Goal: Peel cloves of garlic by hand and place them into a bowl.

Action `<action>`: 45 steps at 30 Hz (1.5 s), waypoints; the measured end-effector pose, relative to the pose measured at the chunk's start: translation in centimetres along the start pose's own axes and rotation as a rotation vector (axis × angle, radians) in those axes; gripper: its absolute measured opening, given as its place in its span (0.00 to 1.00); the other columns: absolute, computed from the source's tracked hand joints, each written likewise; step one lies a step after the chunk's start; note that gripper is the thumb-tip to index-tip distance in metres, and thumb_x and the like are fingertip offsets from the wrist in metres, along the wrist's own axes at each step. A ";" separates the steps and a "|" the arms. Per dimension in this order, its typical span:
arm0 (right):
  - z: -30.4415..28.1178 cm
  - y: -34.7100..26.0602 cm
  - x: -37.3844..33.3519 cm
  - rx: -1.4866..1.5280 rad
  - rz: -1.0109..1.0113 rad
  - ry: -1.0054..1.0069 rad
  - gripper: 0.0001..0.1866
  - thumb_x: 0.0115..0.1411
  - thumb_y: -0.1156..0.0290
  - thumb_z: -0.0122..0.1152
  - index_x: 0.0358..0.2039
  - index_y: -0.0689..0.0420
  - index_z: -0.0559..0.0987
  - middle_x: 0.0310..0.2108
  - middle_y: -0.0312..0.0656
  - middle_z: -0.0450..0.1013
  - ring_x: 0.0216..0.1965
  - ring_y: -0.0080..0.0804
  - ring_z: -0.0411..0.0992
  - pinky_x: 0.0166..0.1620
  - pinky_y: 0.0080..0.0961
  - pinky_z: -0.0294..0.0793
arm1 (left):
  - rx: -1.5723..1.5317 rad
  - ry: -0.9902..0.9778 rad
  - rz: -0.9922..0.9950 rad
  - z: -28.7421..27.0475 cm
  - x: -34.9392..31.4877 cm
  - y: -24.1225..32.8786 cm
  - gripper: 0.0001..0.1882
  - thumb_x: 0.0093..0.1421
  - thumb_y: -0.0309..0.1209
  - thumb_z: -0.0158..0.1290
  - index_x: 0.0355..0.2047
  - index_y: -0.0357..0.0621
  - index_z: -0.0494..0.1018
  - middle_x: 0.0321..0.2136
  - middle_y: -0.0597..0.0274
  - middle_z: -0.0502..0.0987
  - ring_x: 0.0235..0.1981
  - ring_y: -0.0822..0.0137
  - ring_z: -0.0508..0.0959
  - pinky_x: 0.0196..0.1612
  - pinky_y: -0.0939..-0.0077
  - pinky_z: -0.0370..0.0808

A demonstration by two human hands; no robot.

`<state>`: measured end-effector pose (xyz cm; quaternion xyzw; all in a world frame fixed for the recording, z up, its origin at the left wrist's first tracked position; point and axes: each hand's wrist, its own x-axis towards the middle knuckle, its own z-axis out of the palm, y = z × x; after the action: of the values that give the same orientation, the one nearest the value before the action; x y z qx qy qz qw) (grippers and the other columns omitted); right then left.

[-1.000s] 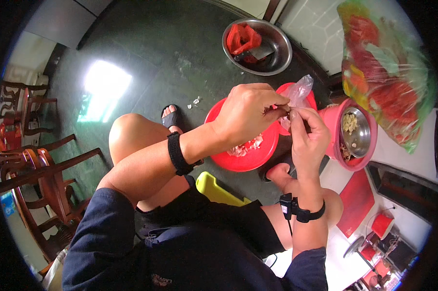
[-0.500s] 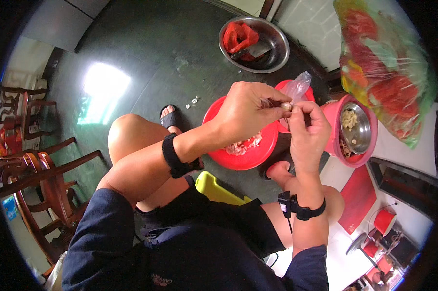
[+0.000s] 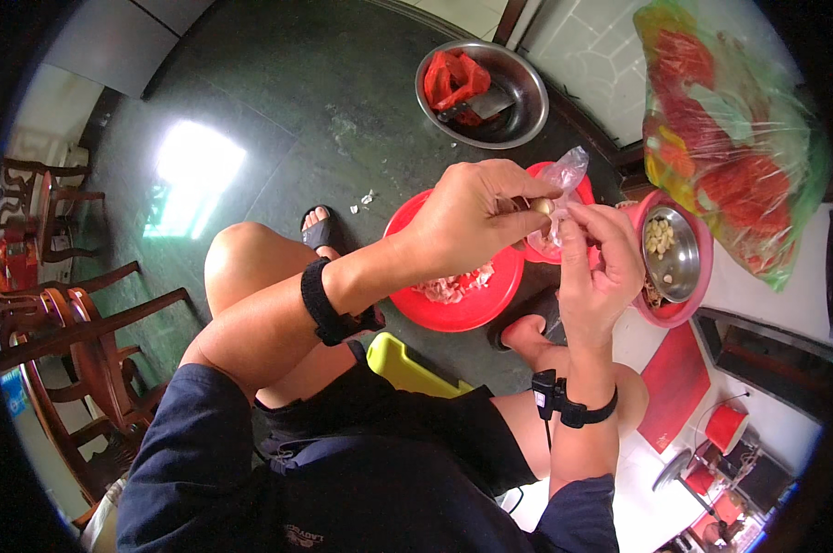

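Up in front of me my left hand (image 3: 481, 207) pinches a pale garlic clove (image 3: 544, 206) between thumb and fingers. Close beside it, my right hand (image 3: 601, 263) has thumb and forefinger pressed together near the clove; whatever is between those fingertips is too small to make out. Below my left hand stands a red basin (image 3: 490, 309) holding a heap of garlic skins (image 3: 456, 286). A clear plastic bag (image 3: 567, 169) pokes out of a smaller red container (image 3: 586, 189) behind my hands. Peeled cloves (image 3: 659, 237) lie in a steel bowl (image 3: 682, 270) to the right.
A pink bucket (image 3: 706, 253) carries the steel bowl. Farther off, a large metal basin (image 3: 532, 92) contains a red bag (image 3: 455, 78) and a cleaver (image 3: 490, 103). A green-tinted bag (image 3: 744, 157) hangs at right. Wooden chairs (image 3: 89, 323) stand left; a yellow-green plastic piece (image 3: 407, 367) is between my legs.
My right fingertips have drawn slightly away from the clove, and that hand has shifted a little right. The left hand still pinches the clove. The view has shifted slightly.
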<state>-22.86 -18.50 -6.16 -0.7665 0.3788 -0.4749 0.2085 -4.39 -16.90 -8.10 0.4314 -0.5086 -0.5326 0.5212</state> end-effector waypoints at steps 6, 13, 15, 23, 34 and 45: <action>0.2 0.3 -0.3 -0.052 -0.034 -0.060 0.07 0.59 0.85 0.68 0.38 0.64 0.83 0.34 0.45 0.79 0.34 0.36 0.79 0.40 0.29 0.78 | 0.387 -0.004 0.252 -0.1 0.0 -0.7 0.15 0.58 0.23 0.65 0.47 0.39 0.83 0.37 0.51 0.83 0.36 0.61 0.85 0.41 0.71 0.81; 0.5 1.1 -0.3 -0.138 -0.124 -0.070 0.01 0.65 0.81 0.62 0.37 0.64 0.79 0.33 0.45 0.75 0.34 0.37 0.76 0.36 0.27 0.75 | 0.393 -0.019 0.154 0.3 -0.2 -0.1 0.17 0.56 0.25 0.66 0.47 0.37 0.83 0.35 0.50 0.84 0.35 0.61 0.86 0.40 0.70 0.82; 0.8 1.3 -0.6 -0.212 -0.108 -0.093 0.06 0.62 0.83 0.63 0.38 0.62 0.77 0.35 0.46 0.75 0.35 0.43 0.77 0.40 0.34 0.77 | 0.349 -0.009 0.089 0.3 -0.4 -0.1 0.17 0.56 0.26 0.67 0.47 0.37 0.82 0.35 0.49 0.84 0.36 0.62 0.86 0.40 0.69 0.82; 1.1 0.9 -1.2 0.264 0.317 -0.086 0.04 0.73 0.76 0.51 0.39 0.62 0.73 0.36 0.40 0.72 0.37 0.28 0.72 0.43 0.26 0.74 | -0.149 -0.126 -0.110 0.5 -0.3 1.2 0.24 0.62 0.22 0.64 0.58 0.32 0.75 0.36 0.57 0.84 0.35 0.74 0.84 0.38 0.77 0.83; -0.9 -0.2 0.0 0.191 0.155 -0.036 0.05 0.65 0.83 0.58 0.40 0.63 0.79 0.38 0.42 0.76 0.37 0.27 0.75 0.42 0.22 0.74 | -0.123 -0.111 -0.092 -0.3 -0.4 2.0 0.13 0.60 0.22 0.66 0.44 0.33 0.80 0.34 0.62 0.84 0.35 0.76 0.83 0.39 0.79 0.81; -1.2 0.4 0.3 -0.313 -0.337 -0.094 0.10 0.52 0.83 0.72 0.35 0.59 0.83 0.31 0.42 0.77 0.29 0.39 0.78 0.32 0.33 0.78 | 0.227 -0.017 -0.004 -0.3 0.0 1.3 0.13 0.54 0.27 0.69 0.39 0.37 0.84 0.32 0.56 0.86 0.34 0.73 0.84 0.41 0.74 0.81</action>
<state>-24.00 -18.93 -5.75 -0.8631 0.3046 -0.4021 0.0222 -3.93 -16.83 -6.82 0.4842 -0.5692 -0.4763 0.4634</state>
